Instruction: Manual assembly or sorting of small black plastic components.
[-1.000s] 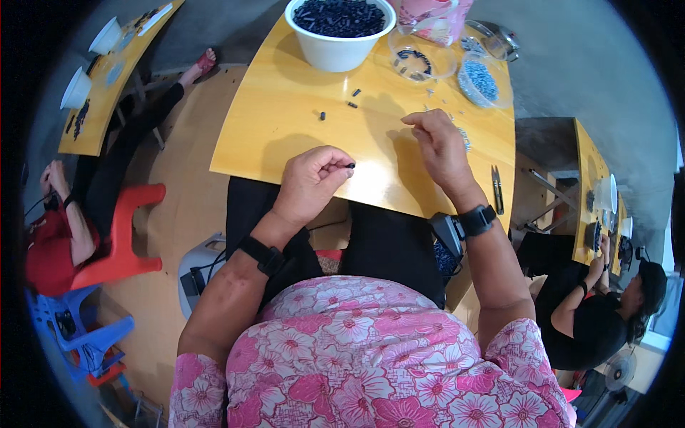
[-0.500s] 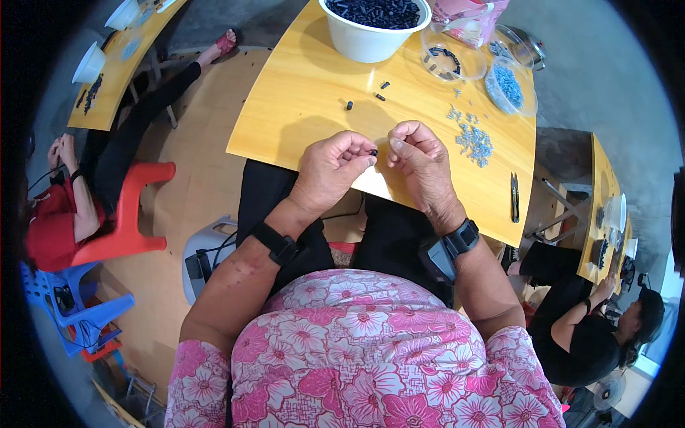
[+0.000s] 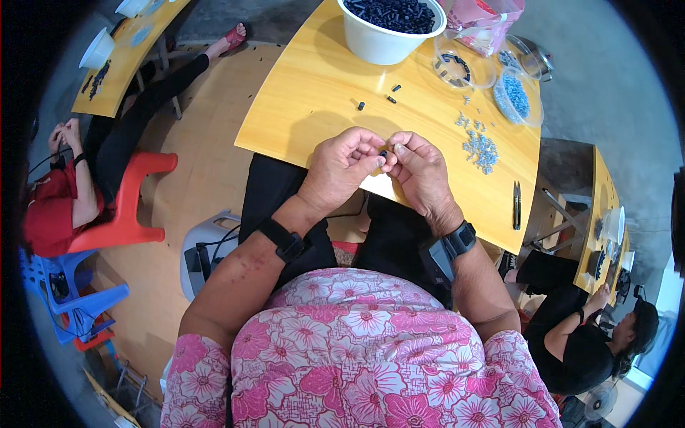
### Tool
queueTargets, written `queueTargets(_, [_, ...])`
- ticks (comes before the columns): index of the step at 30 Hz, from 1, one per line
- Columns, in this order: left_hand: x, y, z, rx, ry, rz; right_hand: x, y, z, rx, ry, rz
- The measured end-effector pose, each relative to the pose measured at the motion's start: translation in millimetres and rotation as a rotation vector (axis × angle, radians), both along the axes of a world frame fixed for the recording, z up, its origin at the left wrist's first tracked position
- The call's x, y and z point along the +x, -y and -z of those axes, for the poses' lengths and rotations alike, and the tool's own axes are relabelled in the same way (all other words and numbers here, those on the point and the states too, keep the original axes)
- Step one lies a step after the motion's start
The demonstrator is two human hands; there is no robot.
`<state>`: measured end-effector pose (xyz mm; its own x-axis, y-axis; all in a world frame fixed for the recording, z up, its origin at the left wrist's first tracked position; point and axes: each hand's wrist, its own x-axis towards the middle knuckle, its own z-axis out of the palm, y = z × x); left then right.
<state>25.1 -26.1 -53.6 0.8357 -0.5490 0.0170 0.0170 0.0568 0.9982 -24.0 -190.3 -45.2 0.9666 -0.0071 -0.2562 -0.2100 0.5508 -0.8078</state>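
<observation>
Over the near edge of the wooden table [image 3: 285, 118], my two hands meet at the fingertips. My left hand [image 3: 339, 171] pinches a small black cylindrical part [image 3: 383, 153] between thumb and fingers. My right hand [image 3: 422, 175] is closed in a pinch right against that part; whatever its fingertips hold is hidden. Just beyond my hands lie a short black cylinder [image 3: 362, 105] and two more like it. To the right of my right hand spreads a loose pile of small clear-bluish pieces [image 3: 480, 151].
A white bowl [image 3: 385, 50] heaped with black parts stands at the back. Beside it are a clear dish [image 3: 486, 80] with black parts, a tub of blue pieces [image 3: 515, 100] and a pink bag [image 3: 492, 25]. Black snips [image 3: 516, 205] lie at right. People sit on both sides.
My right hand has come left and in, so its fingertips now meet the black part in my left hand. The view has shifted slightly.
</observation>
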Motion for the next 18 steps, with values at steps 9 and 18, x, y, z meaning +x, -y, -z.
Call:
queueTargets(9, [-0.4,-1.1,-1.1,0.028,0.061,0.000,1.7,-2.4,2.4,0.103,0.109,0.073])
queueTargets(18, [-1.1,-2.0,-6.2,0.029,0.017,-0.013,0.3,-6.9,-0.7,0.026,0.063,0.097])
